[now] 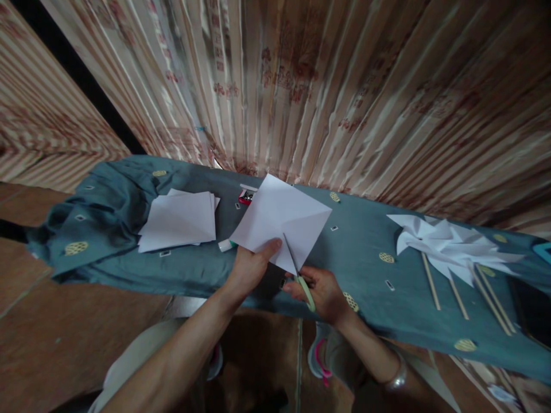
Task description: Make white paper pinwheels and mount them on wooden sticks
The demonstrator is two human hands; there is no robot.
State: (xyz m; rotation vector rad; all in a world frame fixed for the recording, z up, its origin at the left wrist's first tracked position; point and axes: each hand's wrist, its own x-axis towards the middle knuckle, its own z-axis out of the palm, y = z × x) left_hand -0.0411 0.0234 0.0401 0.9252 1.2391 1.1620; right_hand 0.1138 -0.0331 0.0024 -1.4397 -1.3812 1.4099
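A square sheet of white paper (284,212) is held up over the cloth by my left hand (253,267), its thumb on top and the fingers underneath. My right hand (321,292) grips the green handles of a pair of scissors (305,289). The blade lies across the near corner of the sheet and points toward its middle. Faint crease lines run over the paper. Left of it lies a stack of white sheets (183,221). Behind the sheet's left edge sit a small red box (245,197) with metal bits and a white-capped tube (225,245).
Several white paper pinwheels (451,244) on wooden sticks lie at the right, beside a dark phone-like object (531,310). A blue-green patterned cloth (361,275) covers the narrow table, bunched at the left. A pleated curtain (275,86) hangs along the far edge.
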